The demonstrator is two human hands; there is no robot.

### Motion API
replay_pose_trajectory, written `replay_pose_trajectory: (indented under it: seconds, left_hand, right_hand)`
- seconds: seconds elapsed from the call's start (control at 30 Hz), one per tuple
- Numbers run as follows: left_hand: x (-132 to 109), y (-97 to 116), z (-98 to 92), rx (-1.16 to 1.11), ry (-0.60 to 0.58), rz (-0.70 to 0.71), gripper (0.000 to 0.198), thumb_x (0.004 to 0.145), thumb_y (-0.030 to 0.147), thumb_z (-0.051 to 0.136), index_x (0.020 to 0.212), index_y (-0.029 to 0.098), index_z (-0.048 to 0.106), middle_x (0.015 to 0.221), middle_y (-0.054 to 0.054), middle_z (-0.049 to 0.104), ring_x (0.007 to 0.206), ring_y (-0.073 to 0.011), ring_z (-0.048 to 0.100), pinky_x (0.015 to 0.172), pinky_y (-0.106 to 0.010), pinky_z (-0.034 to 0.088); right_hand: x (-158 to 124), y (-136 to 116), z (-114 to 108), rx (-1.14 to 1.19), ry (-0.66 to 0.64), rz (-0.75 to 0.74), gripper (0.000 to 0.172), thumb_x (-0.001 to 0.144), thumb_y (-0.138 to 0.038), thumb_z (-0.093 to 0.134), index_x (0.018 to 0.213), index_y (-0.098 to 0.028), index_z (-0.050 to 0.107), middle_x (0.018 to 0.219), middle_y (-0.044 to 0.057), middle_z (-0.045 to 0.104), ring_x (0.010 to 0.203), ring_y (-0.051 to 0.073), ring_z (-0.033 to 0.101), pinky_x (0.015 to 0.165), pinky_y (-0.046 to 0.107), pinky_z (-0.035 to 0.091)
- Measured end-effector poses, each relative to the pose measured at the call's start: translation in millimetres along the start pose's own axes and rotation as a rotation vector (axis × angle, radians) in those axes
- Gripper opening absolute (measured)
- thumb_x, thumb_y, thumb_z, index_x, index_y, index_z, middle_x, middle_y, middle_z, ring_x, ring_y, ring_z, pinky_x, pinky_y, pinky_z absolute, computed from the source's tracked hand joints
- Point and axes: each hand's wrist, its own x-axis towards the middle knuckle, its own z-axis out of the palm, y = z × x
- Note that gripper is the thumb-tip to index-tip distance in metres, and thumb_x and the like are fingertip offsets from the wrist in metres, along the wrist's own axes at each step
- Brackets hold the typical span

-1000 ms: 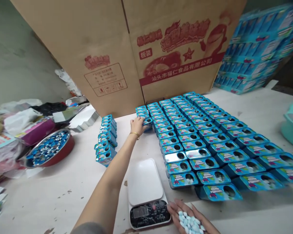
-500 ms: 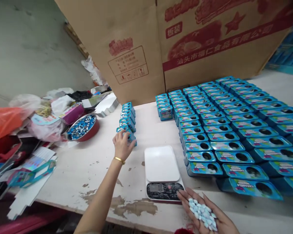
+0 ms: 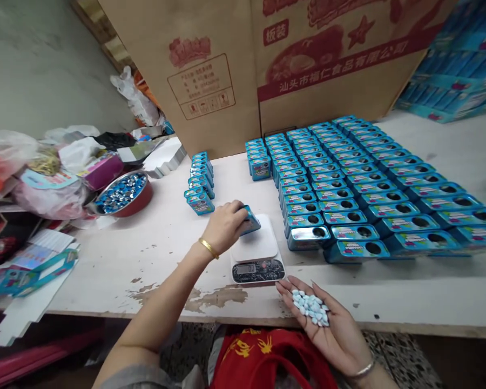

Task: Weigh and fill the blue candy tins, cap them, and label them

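My left hand (image 3: 225, 224) is closed round a small blue tin (image 3: 250, 221), holding it over the far left part of a white kitchen scale (image 3: 257, 254). Whether the tin touches the scale's plate I cannot tell. Palm up and cupped, my right hand (image 3: 328, 329) carries a heap of pale blue and white candies (image 3: 311, 307) just in front of the scale. A short row of blue tins (image 3: 200, 183) stands beyond my left hand. To the right, a large block of blue tins (image 3: 348, 189) stands in rows, with round holes in their tops.
A red bowl (image 3: 143, 199) of blue and silver pieces sits at the left, near plastic bags (image 3: 48, 189) and flat cartons (image 3: 40, 281). A large cardboard box (image 3: 227, 124) stands behind. Stacked blue packs (image 3: 449, 86) are at the far right.
My left hand has taken a tin from the front of the short row and moved it right, to the scale. My right hand still holds the candies. The view has shifted.
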Motion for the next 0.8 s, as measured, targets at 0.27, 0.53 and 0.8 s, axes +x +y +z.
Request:
replay_pose_trajectory:
  seconds: [0.27,0.53,0.8]
  left_hand:
    - [10.0,26.8,7.5,-0.044,-0.077,0.016,0.018,0.085,0.031,0.053,0.094,0.017,0.057,0.109,-0.011,0.056,0.093,-0.0234,0.053,0.078,-0.037,0.042]
    - [-47.2,120.8,20.3,-0.332,-0.191,0.292,0.023,0.089,0.035,0.044,0.103,0.018,0.053,0.095,-0.006,0.055,0.083,-0.0167,0.052,0.069,-0.027,0.044]
    - [-59.7,152.3,49.1,-0.370,-0.286,0.057,0.015,0.087,0.025,0.045,0.095,0.016,0.053,0.094,-0.006,0.054,0.081,-0.0163,0.053,0.063,-0.025,0.046]
  right_hand:
    - [-9.0,-0.6,-1.3,0.061,-0.028,0.018,0.030,0.091,-0.018,0.042,0.108,-0.006,0.063,0.118,0.016,0.064,0.117,0.025,0.053,0.095,0.032,0.050]
    - [-0.3,4.2,-6.4,0.192,0.040,0.027,0.033,0.093,-0.015,0.035,0.085,-0.011,0.067,0.079,0.006,0.074,0.071,0.013,0.070,0.068,0.025,0.058]
    - [-4.4,7.5,-5.8,0.228,0.178,0.046,0.038,0.093,-0.012,0.031,0.079,-0.009,0.066,0.072,0.008,0.073,0.067,0.013,0.070,0.065,0.024,0.058]
